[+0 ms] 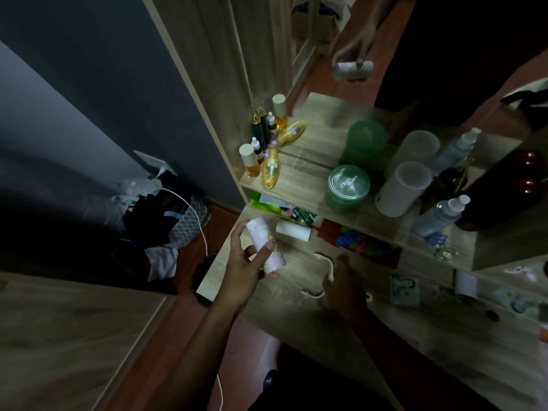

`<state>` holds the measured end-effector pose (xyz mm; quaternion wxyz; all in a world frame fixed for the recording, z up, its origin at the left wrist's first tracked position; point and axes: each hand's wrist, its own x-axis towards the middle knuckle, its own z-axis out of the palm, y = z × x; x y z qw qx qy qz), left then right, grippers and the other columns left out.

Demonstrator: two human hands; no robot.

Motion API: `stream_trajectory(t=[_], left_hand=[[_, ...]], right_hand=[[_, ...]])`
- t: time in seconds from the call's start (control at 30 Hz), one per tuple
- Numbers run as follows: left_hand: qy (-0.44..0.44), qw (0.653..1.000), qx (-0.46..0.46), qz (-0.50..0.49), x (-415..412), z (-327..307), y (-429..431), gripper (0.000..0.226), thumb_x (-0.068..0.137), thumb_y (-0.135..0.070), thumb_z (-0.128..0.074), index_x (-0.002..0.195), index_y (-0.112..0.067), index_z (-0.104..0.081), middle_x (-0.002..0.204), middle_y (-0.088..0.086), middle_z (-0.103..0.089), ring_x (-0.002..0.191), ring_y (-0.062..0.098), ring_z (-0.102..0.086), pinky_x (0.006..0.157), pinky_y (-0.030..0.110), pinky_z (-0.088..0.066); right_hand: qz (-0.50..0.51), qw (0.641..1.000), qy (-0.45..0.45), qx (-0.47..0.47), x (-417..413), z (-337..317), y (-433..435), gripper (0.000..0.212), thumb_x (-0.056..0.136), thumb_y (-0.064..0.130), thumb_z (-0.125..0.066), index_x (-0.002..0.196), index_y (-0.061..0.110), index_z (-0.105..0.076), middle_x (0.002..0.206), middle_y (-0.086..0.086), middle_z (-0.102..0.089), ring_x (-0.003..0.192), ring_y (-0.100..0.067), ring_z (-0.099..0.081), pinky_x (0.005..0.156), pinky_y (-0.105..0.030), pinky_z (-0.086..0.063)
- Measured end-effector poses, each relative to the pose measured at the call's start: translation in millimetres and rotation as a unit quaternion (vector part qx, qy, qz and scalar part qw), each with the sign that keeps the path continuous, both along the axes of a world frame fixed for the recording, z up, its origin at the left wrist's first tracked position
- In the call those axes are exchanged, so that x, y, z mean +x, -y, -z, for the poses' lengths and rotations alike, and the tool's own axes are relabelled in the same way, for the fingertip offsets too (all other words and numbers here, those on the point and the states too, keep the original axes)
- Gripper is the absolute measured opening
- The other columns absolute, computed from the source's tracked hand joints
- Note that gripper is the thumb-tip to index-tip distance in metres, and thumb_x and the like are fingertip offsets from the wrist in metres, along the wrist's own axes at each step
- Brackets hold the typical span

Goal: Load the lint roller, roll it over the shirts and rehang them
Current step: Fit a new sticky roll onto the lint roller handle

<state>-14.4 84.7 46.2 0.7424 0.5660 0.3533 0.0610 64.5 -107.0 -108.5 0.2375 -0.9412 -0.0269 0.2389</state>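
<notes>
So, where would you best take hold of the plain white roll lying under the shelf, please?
Pinch the white roll across its curved middle, coming from the front: it lies on its side, lengthways, with the shelf low overhead and packets close behind.

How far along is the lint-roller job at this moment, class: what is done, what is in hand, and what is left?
Done: nothing clearly finished. In hand: the left hand grips a pink refill roll; the blurred right hand is at what looks like a white roller handle on the dresser top. Left: loading the roll, then rolling and rehanging the shirts; none are in view.
</notes>
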Motion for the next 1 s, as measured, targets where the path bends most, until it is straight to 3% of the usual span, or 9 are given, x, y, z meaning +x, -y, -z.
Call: stream_trajectory(t=[0.07, 0.23, 0.33, 0.5, 0.63, 0.7, 0.8, 0.9, 1.0], left_hand=[[-0.006, 1.000, 0.004, 0.000, -1, 1, 0, 0.065, 0.088, -0.011, -0.071, 0.134, -0.046, -0.041, 0.124, 0.017, -0.060, 0.112, 0.032, -0.064, 0.068, 0.047, -0.060], [-0.022, 1.000, -0.011, 0.011, -5, 3, 1, 0.065, 0.089, -0.014, -0.070, 0.136, -0.046, -0.039, 0.113, 0.026, -0.065, 0.091, 0.031, -0.071, 0.066, 0.043, -0.059], [-0.025, 0.999, -0.021, 0.003, -3, 2, 0, 0.061, 0.091, -0.016, -0.069, 0.137, -0.043, -0.039, 0.106, 0.027, -0.068, 0.081, 0.027, -0.071, 0.065, 0.039, -0.058], [-0.016, 1.000, -0.015, -0.004, 0, -4, 0, 0.054, 0.094, -0.017, -0.064, 0.140, -0.032, -0.039, 0.091, -0.012, -0.076, 0.084, 0.020, -0.074, 0.068, 0.042, -0.060], [0.030, 0.998, -0.015, -0.049, -19, -42, -6, 0.048, 0.093, -0.018, -0.065, 0.134, -0.035, -0.045, 0.104, -0.004, -0.074, 0.088, 0.020, -0.072, 0.077, 0.046, -0.058], [0.030, 0.999, -0.008, -0.040, -18, -46, -10, 0.047, 0.094, -0.016, -0.063, 0.135, -0.033, -0.045, 0.109, -0.002, -0.073, 0.089, 0.018, -0.072, 0.083, 0.048, -0.055], [0.042, 0.999, 0.003, -0.011, -19, -52, -8, 0.049, 0.096, -0.015, -0.059, 0.140, -0.027, -0.042, 0.103, -0.011, -0.075, 0.087, 0.015, -0.073, 0.085, 0.049, -0.052], [0.053, 0.999, -0.006, 0.006, -19, -57, -9, 0.050, 0.096, -0.014, -0.058, 0.141, -0.028, -0.041, 0.098, -0.011, -0.076, 0.085, 0.014, -0.073, 0.087, 0.049, -0.050], [0.053, 0.998, -0.013, 0.018, -19, -58, -5, 0.055, 0.094, -0.014, -0.059, 0.143, -0.029, -0.038, 0.096, -0.007, -0.077, 0.085, 0.016, -0.072, 0.081, 0.044, -0.052]], right_hand=[[0.010, 1.000, -0.004, -0.011, 1, 7, 0, 0.075, 0.079, 0.035, -0.071, 0.141, 0.017, -0.034, 0.123, -0.011, -0.061, 0.111, -0.026, -0.061, 0.088, -0.041, -0.055], [-0.042, 0.994, -0.070, 0.074, 2, -13, -2, 0.018, 0.083, 0.028, -0.070, 0.096, 0.020, -0.060, 0.086, 0.004, -0.065, 0.081, -0.011, -0.066, 0.070, -0.030, -0.059], [-0.020, 0.982, -0.099, 0.158, 2, -46, -10, 0.012, 0.084, 0.026, -0.069, 0.092, 0.022, -0.061, 0.083, 0.002, -0.066, 0.077, -0.011, -0.065, 0.060, -0.024, -0.051], [-0.033, 0.969, -0.047, 0.238, 21, -108, -17, 0.016, 0.080, 0.023, -0.066, 0.090, 0.019, -0.055, 0.079, -0.007, -0.065, 0.065, -0.026, -0.064, 0.054, -0.035, -0.052], [-0.130, 0.951, -0.017, 0.278, 20, -173, -37, 0.019, 0.083, 0.020, -0.064, 0.097, 0.017, -0.051, 0.072, -0.005, -0.065, 0.043, -0.010, -0.060, 0.036, -0.024, -0.044], [-0.151, 0.950, -0.010, 0.273, 25, -184, -45, 0.015, 0.085, 0.021, -0.062, 0.095, 0.020, -0.051, 0.063, 0.000, -0.063, 0.039, -0.006, -0.057, 0.037, -0.023, -0.041], [-0.190, 0.951, 0.050, 0.238, 31, -190, -47, 0.014, 0.086, 0.030, -0.062, 0.086, 0.027, -0.048, 0.058, 0.006, -0.055, 0.050, -0.003, -0.053, 0.053, -0.026, -0.038], [-0.208, 0.948, 0.062, 0.233, 35, -196, -54, 0.017, 0.086, 0.036, -0.057, 0.097, 0.024, -0.058, 0.071, 0.005, -0.064, 0.064, -0.014, -0.062, 0.067, -0.037, -0.056], [-0.214, 0.948, 0.080, 0.223, 39, -200, -57, 0.032, 0.079, 0.045, -0.043, 0.101, 0.027, -0.057, 0.070, 0.001, -0.066, 0.061, -0.023, -0.064, 0.067, -0.041, -0.057]])
